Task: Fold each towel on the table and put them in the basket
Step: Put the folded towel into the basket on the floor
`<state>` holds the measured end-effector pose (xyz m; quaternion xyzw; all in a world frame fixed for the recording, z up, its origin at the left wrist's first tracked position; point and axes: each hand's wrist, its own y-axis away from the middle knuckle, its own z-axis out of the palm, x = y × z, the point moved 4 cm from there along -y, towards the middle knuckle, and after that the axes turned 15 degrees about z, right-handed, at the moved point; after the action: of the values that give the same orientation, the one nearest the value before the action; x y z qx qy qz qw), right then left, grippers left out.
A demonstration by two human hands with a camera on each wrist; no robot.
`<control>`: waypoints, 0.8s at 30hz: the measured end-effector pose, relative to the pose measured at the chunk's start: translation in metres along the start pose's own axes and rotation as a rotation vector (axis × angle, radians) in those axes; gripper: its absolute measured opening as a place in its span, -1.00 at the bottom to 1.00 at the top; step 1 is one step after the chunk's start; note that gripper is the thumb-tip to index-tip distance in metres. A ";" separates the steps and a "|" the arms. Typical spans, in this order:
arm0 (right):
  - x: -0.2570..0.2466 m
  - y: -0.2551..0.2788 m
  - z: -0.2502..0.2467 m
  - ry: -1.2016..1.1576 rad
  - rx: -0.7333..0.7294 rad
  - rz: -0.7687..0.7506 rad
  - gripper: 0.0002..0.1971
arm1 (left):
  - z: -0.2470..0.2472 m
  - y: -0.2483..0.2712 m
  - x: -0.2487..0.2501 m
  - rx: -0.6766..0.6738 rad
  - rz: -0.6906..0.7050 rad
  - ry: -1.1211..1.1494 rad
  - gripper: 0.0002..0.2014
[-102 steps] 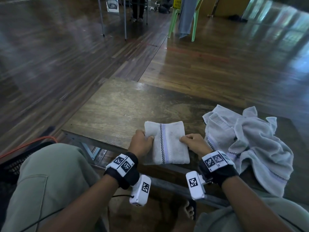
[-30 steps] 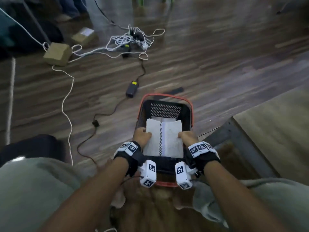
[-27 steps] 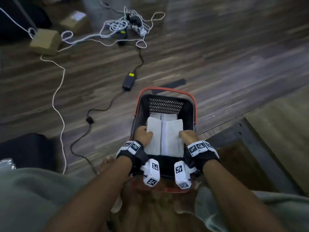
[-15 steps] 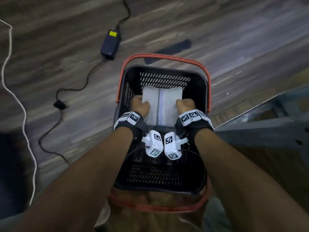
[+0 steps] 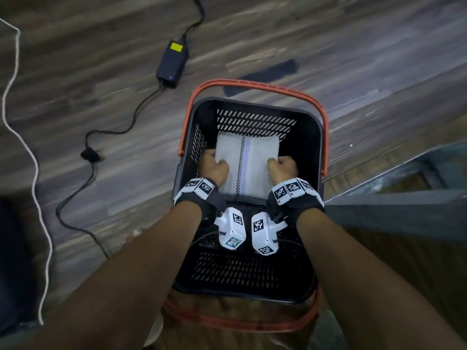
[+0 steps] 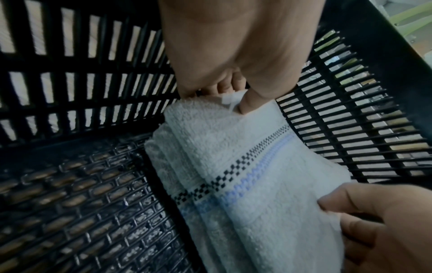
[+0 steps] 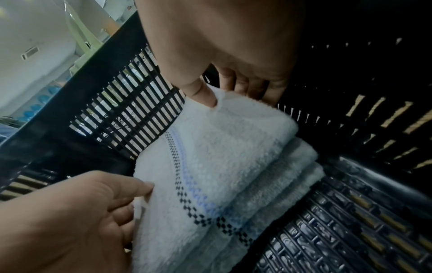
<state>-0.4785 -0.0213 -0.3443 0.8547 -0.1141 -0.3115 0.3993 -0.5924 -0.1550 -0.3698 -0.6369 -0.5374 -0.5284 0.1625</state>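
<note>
The folded towel (image 5: 247,165) sits low inside the black basket (image 5: 307,137), pushed toward its far slotted wall, white with a black checker line and a pale blue stripe running down its middle. I have my left hand (image 5: 213,168) pinching its left edge, thumb on top and fingers curled under, and my right hand (image 5: 283,169) pinching the right edge the same way. From the left wrist I see other folded layers stacked directly beneath it on the mesh floor. I can read no writing on the towel; a small white tag (image 6: 230,100) at my left thumb is blank from here. The wrist bands carry only black-and-white square markers. The power brick (image 5: 173,63) on the wooden floor (image 5: 75,72) has a yellow label, too small to read. The near half of the basket floor lies bare below my wrists, and the orange handle (image 5: 255,85) is folded down outside the far rim.
</note>
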 end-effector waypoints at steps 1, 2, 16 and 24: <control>0.001 0.000 0.000 -0.005 0.002 0.003 -0.79 | 0.000 -0.001 -0.001 -0.005 0.001 -0.008 -0.67; 0.002 0.000 0.000 -0.004 0.011 0.008 -0.72 | 0.000 0.000 -0.001 -0.008 0.004 -0.012 -0.65; 0.027 -0.005 0.041 0.691 0.400 -0.613 -0.38 | 0.031 0.001 -0.007 -0.212 0.624 -0.776 -0.46; 0.038 -0.027 0.055 0.666 0.494 -0.628 -0.39 | 0.047 -0.008 -0.028 -0.150 0.663 -0.927 -0.44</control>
<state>-0.4850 -0.0542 -0.4081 0.9693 0.2110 -0.0911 0.0875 -0.5719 -0.1301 -0.4141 -0.9463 -0.2849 -0.1515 0.0214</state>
